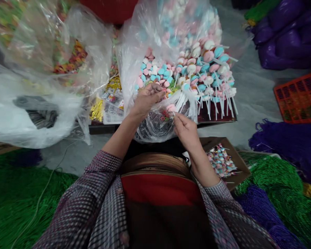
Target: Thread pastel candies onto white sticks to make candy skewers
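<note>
Here the right hand (pixel 186 129) pinches a pink lollipop (pixel 171 107) by its stick, head pointing up-left toward the left hand (pixel 147 99), which sits deeper in the plastic bag (pixel 131 65) at the table (pixel 215 117) near edge, fingers bunched; whether they hold anything cannot be told.

text: none legible; printed packets (pixel 113 103): print too blurred to read

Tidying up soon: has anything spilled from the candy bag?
Yes. Lollipops spread out of the open bag at its right side, sticks poking past the table edge. The right hand pinches one lollipop.
</note>
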`<state>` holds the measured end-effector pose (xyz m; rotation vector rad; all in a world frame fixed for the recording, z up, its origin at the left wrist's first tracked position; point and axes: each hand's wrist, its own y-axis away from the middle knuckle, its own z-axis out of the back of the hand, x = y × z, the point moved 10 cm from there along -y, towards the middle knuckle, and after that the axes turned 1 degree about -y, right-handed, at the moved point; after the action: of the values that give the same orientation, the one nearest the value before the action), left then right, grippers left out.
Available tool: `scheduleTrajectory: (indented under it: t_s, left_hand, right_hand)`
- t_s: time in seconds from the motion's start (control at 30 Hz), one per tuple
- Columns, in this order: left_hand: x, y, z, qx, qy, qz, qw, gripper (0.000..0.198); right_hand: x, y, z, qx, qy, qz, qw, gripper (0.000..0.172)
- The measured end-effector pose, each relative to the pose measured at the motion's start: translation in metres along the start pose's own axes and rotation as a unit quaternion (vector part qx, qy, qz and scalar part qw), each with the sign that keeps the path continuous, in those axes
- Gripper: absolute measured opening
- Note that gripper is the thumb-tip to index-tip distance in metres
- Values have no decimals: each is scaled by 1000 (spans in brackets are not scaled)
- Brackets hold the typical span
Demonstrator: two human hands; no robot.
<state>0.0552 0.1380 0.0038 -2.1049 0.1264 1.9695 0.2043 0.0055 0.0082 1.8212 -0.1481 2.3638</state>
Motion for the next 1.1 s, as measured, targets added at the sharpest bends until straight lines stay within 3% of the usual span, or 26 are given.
scheduleTrajectory:
  t_s: [0.23, 0.47, 0.53, 0.6, 0.7, 0.83, 1.0, 1.1]
  left_hand:
    - [-12, 6, -5, 5, -94, -117, 989, 16]
    - [-26, 24, -31, 82, -169, -77, 979, 13]
    - [-36, 11, -21, 66, -199, -66, 976, 14]
    - [-42, -11, 2, 14, -261, -47, 964, 15]
    - [-34, -46, 36, -12, -452, 22, 892, 24]
    - [-13, -66, 59, 66, -629, 84, 770, 35]
    - [-8, -58, 67, 142, -686, 76, 710, 39]
    - [-11, -52, 67, 163, -698, 64, 694, 37]
  right_hand:
    - [10, 5, -3, 0, 36, -3, 999, 37]
    - [-7, -21, -10, -3, -52, -59, 997, 46]
    - [-9, -26, -12, 8, -93, -76, 993, 49]
    - [-6, -27, -12, 13, -117, -73, 990, 51]
    - [-2, -24, -8, 7, -132, -64, 989, 54]
    - [-6, -16, -5, 5, -134, -61, 989, 57]
    - [-17, -7, 4, -9, -154, -52, 987, 57]
    - [-22, -5, 6, -11, -152, -58, 987, 58]
